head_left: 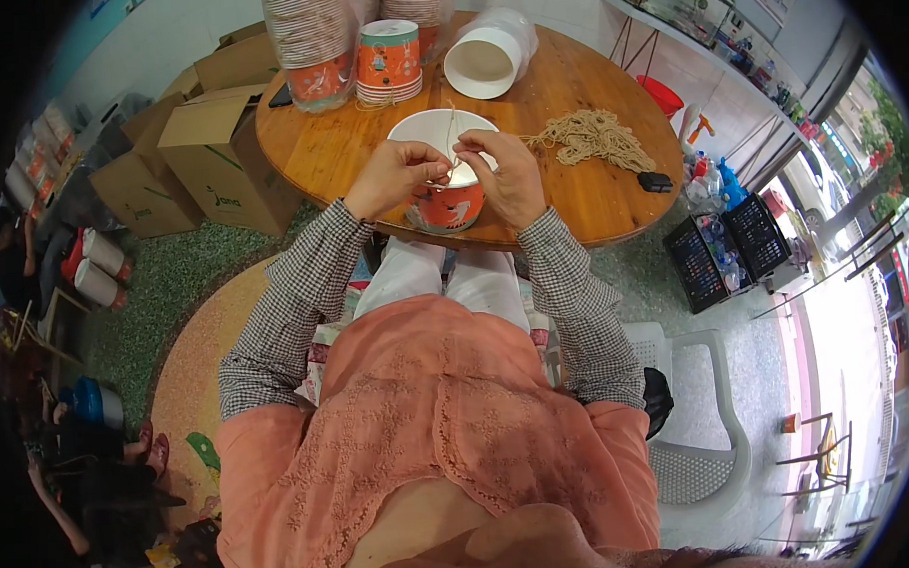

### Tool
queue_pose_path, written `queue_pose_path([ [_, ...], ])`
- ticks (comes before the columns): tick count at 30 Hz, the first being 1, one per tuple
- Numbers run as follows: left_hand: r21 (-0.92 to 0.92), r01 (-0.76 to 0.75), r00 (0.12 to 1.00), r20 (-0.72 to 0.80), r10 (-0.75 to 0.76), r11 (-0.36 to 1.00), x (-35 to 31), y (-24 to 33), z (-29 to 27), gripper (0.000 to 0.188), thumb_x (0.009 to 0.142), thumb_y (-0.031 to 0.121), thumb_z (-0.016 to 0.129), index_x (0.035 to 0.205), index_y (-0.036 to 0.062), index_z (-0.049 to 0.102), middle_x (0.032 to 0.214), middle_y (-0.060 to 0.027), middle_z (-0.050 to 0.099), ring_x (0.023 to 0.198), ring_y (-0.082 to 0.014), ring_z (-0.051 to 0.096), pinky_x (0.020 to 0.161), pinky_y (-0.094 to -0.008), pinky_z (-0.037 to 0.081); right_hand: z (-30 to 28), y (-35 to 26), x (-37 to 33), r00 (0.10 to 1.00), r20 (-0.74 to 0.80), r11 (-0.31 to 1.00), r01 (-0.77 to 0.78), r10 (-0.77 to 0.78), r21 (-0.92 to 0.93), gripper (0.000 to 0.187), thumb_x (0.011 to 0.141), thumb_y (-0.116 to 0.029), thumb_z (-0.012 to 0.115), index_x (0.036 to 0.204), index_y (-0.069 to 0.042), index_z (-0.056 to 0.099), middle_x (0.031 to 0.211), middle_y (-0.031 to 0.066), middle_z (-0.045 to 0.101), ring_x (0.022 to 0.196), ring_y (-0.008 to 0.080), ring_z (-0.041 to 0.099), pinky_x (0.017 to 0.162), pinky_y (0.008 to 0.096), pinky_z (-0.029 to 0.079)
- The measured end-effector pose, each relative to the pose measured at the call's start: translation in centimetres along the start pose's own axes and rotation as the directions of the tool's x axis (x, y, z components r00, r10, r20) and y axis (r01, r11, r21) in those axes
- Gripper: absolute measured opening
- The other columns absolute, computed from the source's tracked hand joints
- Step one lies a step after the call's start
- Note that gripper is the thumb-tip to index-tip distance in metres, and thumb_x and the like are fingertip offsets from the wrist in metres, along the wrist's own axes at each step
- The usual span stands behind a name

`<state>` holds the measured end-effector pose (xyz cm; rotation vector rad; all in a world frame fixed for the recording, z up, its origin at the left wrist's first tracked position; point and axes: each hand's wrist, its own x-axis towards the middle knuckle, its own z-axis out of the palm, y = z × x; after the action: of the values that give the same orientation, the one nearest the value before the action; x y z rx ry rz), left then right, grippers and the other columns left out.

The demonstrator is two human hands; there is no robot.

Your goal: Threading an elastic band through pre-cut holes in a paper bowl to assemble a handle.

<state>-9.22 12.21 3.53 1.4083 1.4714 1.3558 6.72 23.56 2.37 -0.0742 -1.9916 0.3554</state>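
A white-lined paper bucket with an orange printed side (446, 208) stands upright near the front edge of the round table, its mouth facing up. Above its near rim, my left hand (396, 176) and my right hand (511, 174) come close together, fingertips pinched. Between them runs a thin tan cord (453, 126), held by both hands; part of it rises past the fingers over the bucket's opening. The cord's exact path between the fingertips is too small to make out. A loose bundle of the same tan cord (602, 141) lies on the table to the right.
Behind the bucket stand wrapped bucket stacks (317, 78), an upright bucket on stacked rims (389, 58) and a white bucket on its side (487, 63). A small black object (655, 182) sits by the table's right edge. Cardboard boxes (220, 152) are left; a plastic chair (695, 426) stands right.
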Motion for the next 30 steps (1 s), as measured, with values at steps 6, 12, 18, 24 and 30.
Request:
queue_pose_path([
  [6, 0.027, 0.001, 0.999, 0.048, -0.002, 1.000, 0.5, -0.2, 0.5, 0.018, 0.089, 0.013, 0.063, 0.093, -0.0042, 0.066, 0.082, -0.0045, 0.066, 0.076, -0.0089, 0.061, 0.069, -0.0224, 0.051, 0.5, 0.9, -0.1, 0.976, 0.113, 0.972, -0.200, 0.186, 0.125, 0.020, 0.080, -0.009, 0.067, 0.100, -0.005, 0.064, 0.091, 0.0065, 0.068, 0.085, 0.0242, 0.061, 0.074, 0.0344, 0.047],
  [12, 0.035, 0.036, 0.999, 0.016, -0.037, 0.999, 0.4, -0.2, 0.6, 0.022, 0.089, 0.018, 0.062, 0.091, -0.0035, 0.066, 0.080, -0.0032, 0.065, 0.072, -0.0084, 0.059, 0.065, -0.0220, 0.049, -0.7, 1.1, -2.3, 0.911, 0.076, 0.878, -0.411, 0.405, 0.246, 0.022, 0.081, -0.007, 0.067, 0.102, 0.000, 0.066, 0.098, 0.0076, 0.066, 0.092, 0.0151, 0.061, 0.083, 0.0267, 0.047],
  [18, 0.068, 0.059, 0.998, 0.007, -0.059, 0.996, 0.3, 0.4, 0.6, 0.022, 0.089, 0.018, 0.062, 0.092, -0.0033, 0.066, 0.080, -0.0031, 0.065, 0.072, -0.0076, 0.059, 0.064, -0.0218, 0.049, 0.2, 0.8, -3.0, 0.942, 0.098, 0.920, -0.334, 0.320, 0.207, 0.018, 0.079, -0.010, 0.070, 0.096, -0.003, 0.070, 0.091, 0.0075, 0.067, 0.087, 0.0150, 0.060, 0.079, 0.0266, 0.047],
  [24, 0.053, 0.043, 0.999, 0.021, -0.044, 0.998, 0.3, 0.3, 0.7, 0.021, 0.090, 0.016, 0.061, 0.094, -0.0035, 0.065, 0.083, -0.0034, 0.065, 0.073, -0.0074, 0.059, 0.064, -0.0211, 0.049, 0.9, 1.0, -3.0, 0.935, 0.055, 0.907, -0.353, 0.350, 0.227, 0.015, 0.077, -0.018, 0.070, 0.087, -0.007, 0.071, 0.079, 0.0057, 0.067, 0.080, 0.0223, 0.058, 0.079, 0.0350, 0.041],
  [30, 0.067, -0.074, 0.995, 0.066, 0.070, 0.995, 0.6, -1.0, 0.3, 0.016, 0.088, 0.012, 0.062, 0.096, -0.0014, 0.065, 0.085, -0.0024, 0.065, 0.075, -0.0069, 0.059, 0.064, -0.0211, 0.049, 1.6, 1.1, -3.1, 0.913, 0.000, 0.886, -0.395, 0.407, 0.245, 0.010, 0.084, -0.008, 0.065, 0.088, 0.001, 0.063, 0.082, 0.0016, 0.062, 0.069, 0.0069, 0.054, 0.062, 0.0212, 0.044],
])
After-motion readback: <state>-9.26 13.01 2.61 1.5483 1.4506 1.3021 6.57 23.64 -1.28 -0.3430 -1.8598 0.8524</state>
